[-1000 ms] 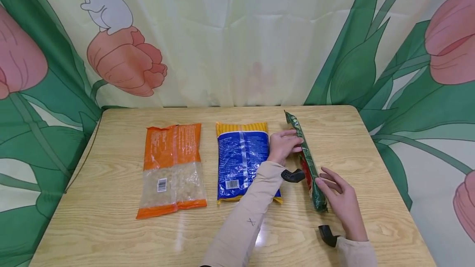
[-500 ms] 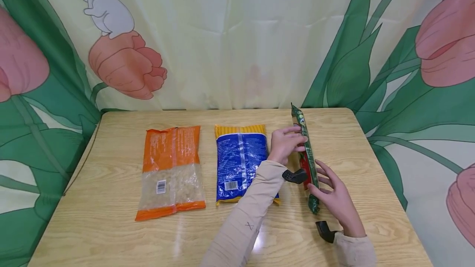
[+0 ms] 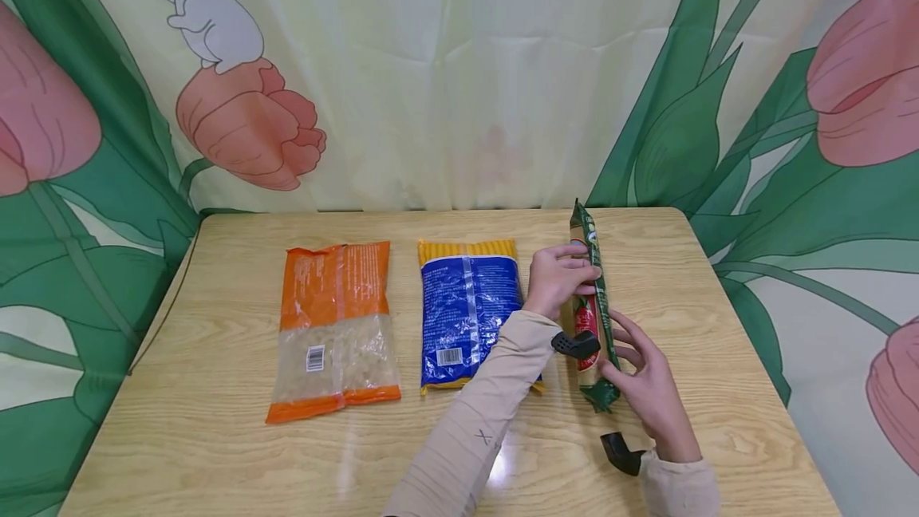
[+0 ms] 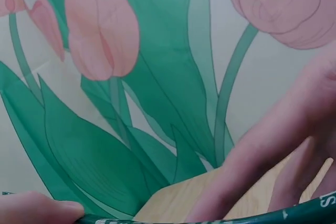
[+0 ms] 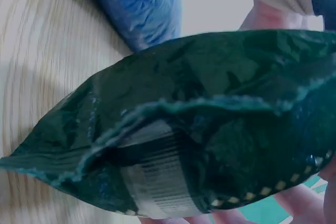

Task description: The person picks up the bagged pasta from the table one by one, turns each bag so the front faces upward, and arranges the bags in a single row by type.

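Note:
A green bag [image 3: 601, 305] with a red and tan front stands on its long edge at the right of the table, tilted. My left hand [image 3: 558, 279] holds its upper part from the left, fingertips over the top edge. My right hand [image 3: 649, 381] touches the lower right side with loosely bent fingers and thumb. In the right wrist view the bag's crimped end and barcode fill the middle, with the right fingers [image 5: 226, 217] partly hidden behind it. Only the green bag's edge [image 4: 273, 216] shows in the left wrist view.
A blue and yellow bag [image 3: 467, 309] lies flat just left of the left hand, partly under that forearm. Farther left lies an orange bag [image 3: 333, 278] with a see-through lower half. Behind the wooden table [image 3: 215, 389] hangs a flowered curtain [image 3: 445, 86].
The green bag has turned more upright and swung so that its near end lies farther left, showing more of its red front. The right hand has shifted slightly left along with it.

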Demonstrator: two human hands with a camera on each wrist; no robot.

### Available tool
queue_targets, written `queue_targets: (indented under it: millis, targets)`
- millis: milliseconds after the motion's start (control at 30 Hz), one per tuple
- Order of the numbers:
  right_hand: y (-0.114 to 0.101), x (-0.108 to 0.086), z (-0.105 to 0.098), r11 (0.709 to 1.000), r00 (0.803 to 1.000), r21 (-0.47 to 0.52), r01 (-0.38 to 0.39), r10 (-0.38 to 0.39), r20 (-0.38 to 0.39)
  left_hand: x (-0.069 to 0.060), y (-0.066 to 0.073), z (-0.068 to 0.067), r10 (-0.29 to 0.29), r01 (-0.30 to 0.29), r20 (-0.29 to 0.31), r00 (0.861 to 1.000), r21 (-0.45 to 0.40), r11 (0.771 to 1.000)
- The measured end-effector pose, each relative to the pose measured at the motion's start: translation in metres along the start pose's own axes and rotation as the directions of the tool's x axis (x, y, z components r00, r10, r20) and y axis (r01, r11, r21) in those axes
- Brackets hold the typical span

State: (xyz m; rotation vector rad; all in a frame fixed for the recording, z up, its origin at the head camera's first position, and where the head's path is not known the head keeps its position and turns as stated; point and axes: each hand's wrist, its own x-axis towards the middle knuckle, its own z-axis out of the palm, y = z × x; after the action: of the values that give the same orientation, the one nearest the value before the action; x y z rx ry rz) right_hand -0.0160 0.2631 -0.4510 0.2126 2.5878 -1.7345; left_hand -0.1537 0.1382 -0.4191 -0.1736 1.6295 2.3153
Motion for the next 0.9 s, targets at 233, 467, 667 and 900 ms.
queue_targets:
  millis: [233,467,667,900]
  targets:
    - [0.003,0.0,0.002,0.995,0.999,0.1,-0.023,0.026,-0.029,0.0,0.005,-0.008,-0.008,0.005,0.074,0.997,0.034,0.999]
    - [0.008,-0.002,0.001,0.965,0.999,0.261,0.002,0.01,-0.046,0.002,0.004,-0.022,0.049,-0.065,0.108,0.993,0.153,0.986]
    - [0.006,-0.006,0.0,0.92,0.996,0.39,0.035,0.0,-0.088,0.007,0.001,-0.038,0.099,-0.114,0.116,0.988,0.138,0.984]
    - [0.003,-0.005,-0.004,0.888,0.996,0.456,0.06,-0.026,-0.08,0.016,-0.01,-0.047,0.002,-0.006,0.162,0.987,0.027,1.0]
